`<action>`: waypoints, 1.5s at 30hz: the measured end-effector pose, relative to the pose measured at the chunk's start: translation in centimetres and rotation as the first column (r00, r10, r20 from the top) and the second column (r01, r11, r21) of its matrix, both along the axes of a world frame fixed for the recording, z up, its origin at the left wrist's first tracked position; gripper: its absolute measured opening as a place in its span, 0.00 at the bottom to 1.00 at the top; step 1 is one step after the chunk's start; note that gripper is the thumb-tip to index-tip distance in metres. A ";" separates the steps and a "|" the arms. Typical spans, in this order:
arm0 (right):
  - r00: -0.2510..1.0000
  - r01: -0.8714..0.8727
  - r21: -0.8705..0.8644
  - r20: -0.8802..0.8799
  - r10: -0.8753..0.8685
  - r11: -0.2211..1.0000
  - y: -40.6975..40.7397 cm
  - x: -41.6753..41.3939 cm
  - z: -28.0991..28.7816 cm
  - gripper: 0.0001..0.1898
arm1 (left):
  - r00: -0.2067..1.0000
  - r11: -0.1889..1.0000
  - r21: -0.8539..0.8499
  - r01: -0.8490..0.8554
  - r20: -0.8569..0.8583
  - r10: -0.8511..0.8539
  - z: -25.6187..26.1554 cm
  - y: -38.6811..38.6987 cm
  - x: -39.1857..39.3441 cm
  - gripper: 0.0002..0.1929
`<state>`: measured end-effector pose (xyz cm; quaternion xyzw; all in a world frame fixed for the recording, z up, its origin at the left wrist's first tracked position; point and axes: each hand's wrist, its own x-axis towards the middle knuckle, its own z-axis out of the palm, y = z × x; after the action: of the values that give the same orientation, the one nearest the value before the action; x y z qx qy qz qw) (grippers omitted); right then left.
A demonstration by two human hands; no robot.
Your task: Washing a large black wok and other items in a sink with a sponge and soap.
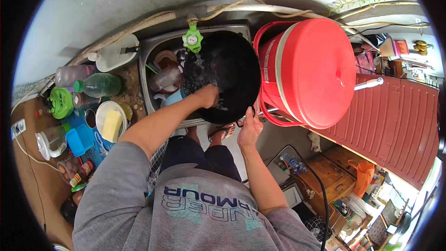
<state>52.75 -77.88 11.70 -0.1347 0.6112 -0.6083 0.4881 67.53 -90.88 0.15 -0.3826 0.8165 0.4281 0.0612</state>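
A large black pan (237, 76) rests tilted over a steel sink (142, 76), beneath a green-handled tap (192, 39), with water splashing inside it. My left hand (208, 96) is inside the pan, fingers curled at its wet surface; whether they hold anything is hidden. At the near rim, my right hand (250, 125) grips the pan's small loop handle. Left of the pan, the sink holds a cloudy plastic container (167, 79), a brown slotted basket (166, 57) and a light blue item (174, 98).
A lidded red bucket (320, 73) stands right against the pan. Left of the sink are a green bottle (102, 85), a white jug (116, 54), a white bowl (100, 120) holding a yellow block, and a blue container (79, 140). Pipes run along the wall behind.
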 end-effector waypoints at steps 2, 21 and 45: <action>0.999 -0.013 -0.043 0.031 0.014 0.999 0.0 0.0 0.1 0.25 | 0.988 0.990 -0.026 -0.139 0.058 0.140 -2.2 -1.7 2.3 0.10; 1.000 -0.002 -0.012 -0.030 0.002 1.000 2.1 -1.0 -3.2 0.23 | 0.991 0.901 0.430 -0.059 0.134 0.001 -1.0 0.6 -2.5 0.17; 0.997 -0.053 -0.008 0.060 0.053 0.999 2.4 -1.2 -2.9 0.27 | 0.985 0.839 0.517 -0.170 0.061 0.162 -0.6 1.3 -4.2 0.11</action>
<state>51.58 -75.48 8.81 -0.1339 0.5907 -0.6008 0.5217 63.37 -89.61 -0.46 -0.4241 0.6336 0.6336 0.1314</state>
